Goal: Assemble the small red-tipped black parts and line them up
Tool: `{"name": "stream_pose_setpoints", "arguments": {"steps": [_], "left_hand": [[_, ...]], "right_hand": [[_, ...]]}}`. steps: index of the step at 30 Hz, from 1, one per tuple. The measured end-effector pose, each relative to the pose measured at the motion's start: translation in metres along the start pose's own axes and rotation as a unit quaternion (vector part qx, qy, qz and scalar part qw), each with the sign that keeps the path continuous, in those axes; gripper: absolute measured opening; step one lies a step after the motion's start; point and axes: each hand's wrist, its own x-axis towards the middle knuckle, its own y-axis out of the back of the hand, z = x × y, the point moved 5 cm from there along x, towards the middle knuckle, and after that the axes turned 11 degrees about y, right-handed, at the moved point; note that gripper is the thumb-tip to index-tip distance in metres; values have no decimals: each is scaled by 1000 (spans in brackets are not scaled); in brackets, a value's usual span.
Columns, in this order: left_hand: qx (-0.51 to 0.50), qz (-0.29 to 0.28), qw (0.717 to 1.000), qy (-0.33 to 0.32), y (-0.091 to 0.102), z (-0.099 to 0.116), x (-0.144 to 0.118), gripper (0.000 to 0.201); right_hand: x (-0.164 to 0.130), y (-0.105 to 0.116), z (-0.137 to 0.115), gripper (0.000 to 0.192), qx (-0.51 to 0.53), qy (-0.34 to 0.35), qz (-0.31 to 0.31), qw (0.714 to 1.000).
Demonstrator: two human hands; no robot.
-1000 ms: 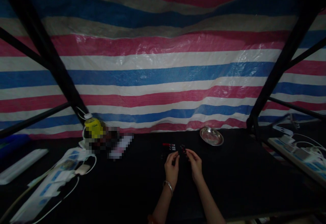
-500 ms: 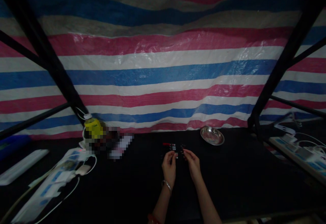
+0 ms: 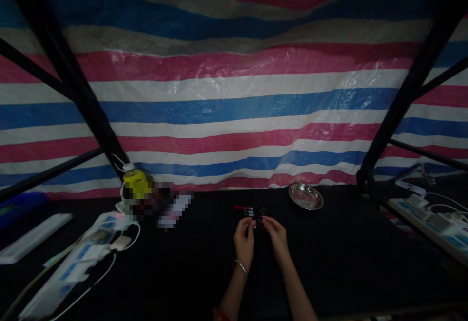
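Note:
My left hand [image 3: 243, 236], with a bracelet [image 3: 240, 266] on its wrist, is pinched closed over the black table. A tiny pale piece shows at its fingertips, too small to name. Facing it across a narrow gap, my right hand [image 3: 277, 236] is also pinched, and what its fingers hold is too dark to make out. Just beyond the fingertips lie a small red item [image 3: 240, 207] and several little silvery pieces [image 3: 250, 212]. Some small dark bits [image 3: 263, 211] rest ahead of the right fingers.
A round metal dish [image 3: 306, 196] stands at the back right. On the left are a power strip [image 3: 73, 267] with cables, a yellow bottle [image 3: 136, 182] and a white bar [image 3: 36, 238]. Another power strip [image 3: 431, 223] lies far right. Striped sheeting [image 3: 237, 116] hangs behind, between black posts.
The right hand's fingertips have come slightly closer to the left hand's. The whole view has shifted a little; the objects on the table lie as before.

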Motion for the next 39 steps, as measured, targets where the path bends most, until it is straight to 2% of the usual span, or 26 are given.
{"name": "stream_pose_setpoints", "arguments": {"steps": [4,9,16,18,20,22,25,28,30,35,39], "left_hand": [[24,-2,1000,-16,0,5,-2,23],[57,12,998,-28,2,10,-3,23],[115,2,991,-70,-4,16,-7,23],[152,21,983,-101,-2,20,-9,22],[199,70,970,-125,4,24,-9,21],[254,135,951,-110,13,25,-7,22],[329,189,925,-24,26,19,3,30],[369,180,911,38,33,11,15,37],[382,160,909,58,33,6,22,39],[393,120,910,55,30,-1,28,38],[396,116,909,49,29,-1,26,36]], "right_hand": [[-1,-4,0,39,-8,11,-33,999],[-2,-7,-1,39,-2,8,-31,999],[2,-7,11,40,36,-5,-15,999],[5,-5,14,40,33,5,6,999],[7,-2,16,40,20,30,44,998],[9,0,17,40,0,62,84,995],[11,-2,19,39,-40,97,115,988],[14,-8,19,37,-94,114,113,982],[17,-13,17,33,-137,124,98,978],[23,-20,14,24,-228,146,72,960],[24,-23,15,24,-232,135,68,961]]}}
